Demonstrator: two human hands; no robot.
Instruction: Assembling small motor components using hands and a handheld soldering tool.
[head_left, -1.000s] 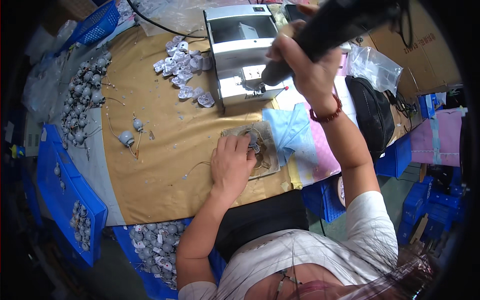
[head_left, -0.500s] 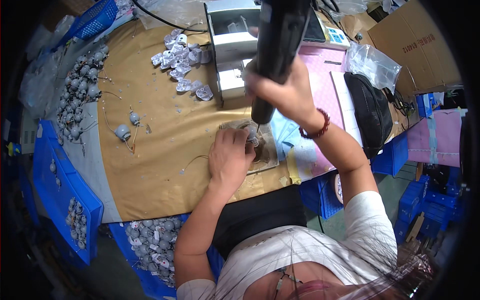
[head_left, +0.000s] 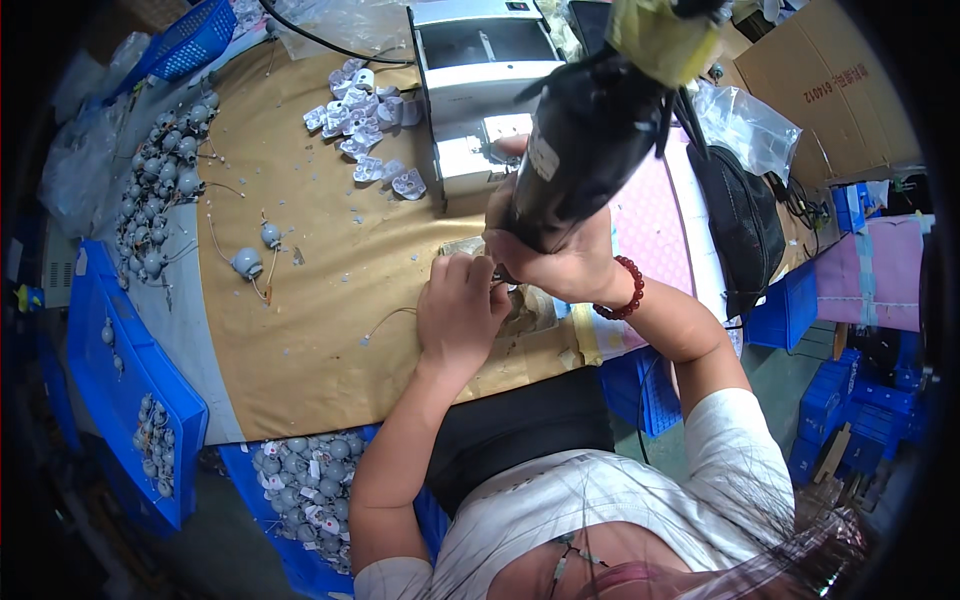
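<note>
My right hand (head_left: 560, 268) is wrapped round a black powered screwdriver (head_left: 590, 140) with yellow tape at its top end. The tool leans, its lower end down beside my left fingertips; its tip is hidden behind my right hand. My left hand (head_left: 458, 312) is closed, pinching a small grey round part against a worn square block (head_left: 535, 312). That part is now almost wholly covered by my hands. A thin wire (head_left: 388, 320) trails out to the left of my left hand.
White plastic pieces (head_left: 355, 115) lie beside a metal machine (head_left: 465, 130). Grey balls with wires (head_left: 150, 190) are heaped at the table's left, two more (head_left: 246, 263) nearer. Blue trays (head_left: 130, 370) hold more. A black pouch (head_left: 735, 225) and a carton (head_left: 830, 100) stand right.
My right hand has come down with the screwdriver, which has gone from nearly upright to tilted, its top swung right. My left hand stays almost still.
</note>
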